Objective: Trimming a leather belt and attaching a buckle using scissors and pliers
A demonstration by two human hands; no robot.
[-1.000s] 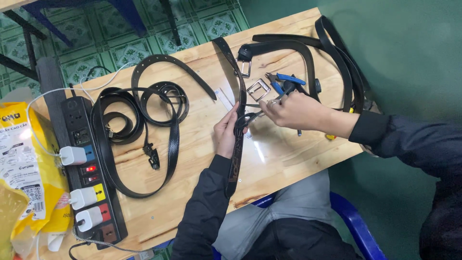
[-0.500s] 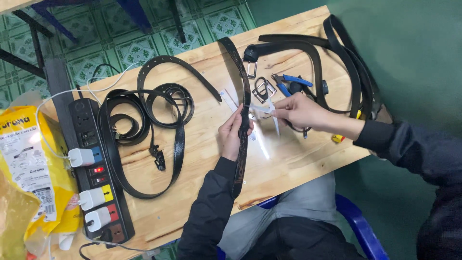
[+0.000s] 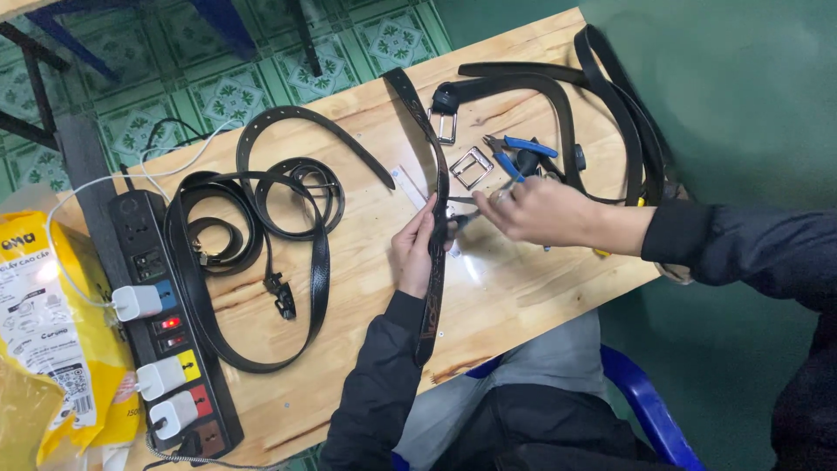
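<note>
1. Hard to make out: the small metal tool [image 3: 464, 215] in the right hand [image 3: 545, 212] shows only as a thin grey tip poking out past the fingers [image 3: 497, 206]; its handle is buried in the fist, so its kind cannot be told.
2. The lower end of the long dark brown leather belt [image 3: 433, 262] runs under the left hand [image 3: 417, 253] and along the dark sleeve, so just where it ends is unclear.
3. The left fingers are clenched lightly on the belt, pinching its edge and pressing it flat to the pale wooden worktop [image 3: 366, 227].
4. The right fingers are closed tight around the tool, whose tip meets the belt just above the left fingertips.
5. The belt lies nearly straight, from the worktop's far edge, between the two hands, to the near edge; faint embossing shows on its lower stretch.
6. Just beyond the right fingers lie a square silver buckle [image 3: 472, 167] and blue-handled pliers [image 3: 514, 153]; a heap of black straps [image 3: 602, 113] curls behind that hand, partly off the edge.
7. Well to the left of the left fingers sit coiled black belts [image 3: 261, 218] and a black power strip [image 3: 166, 323] with white plugs; a yellow bag [image 3: 48, 331] is cut off by the frame.
</note>
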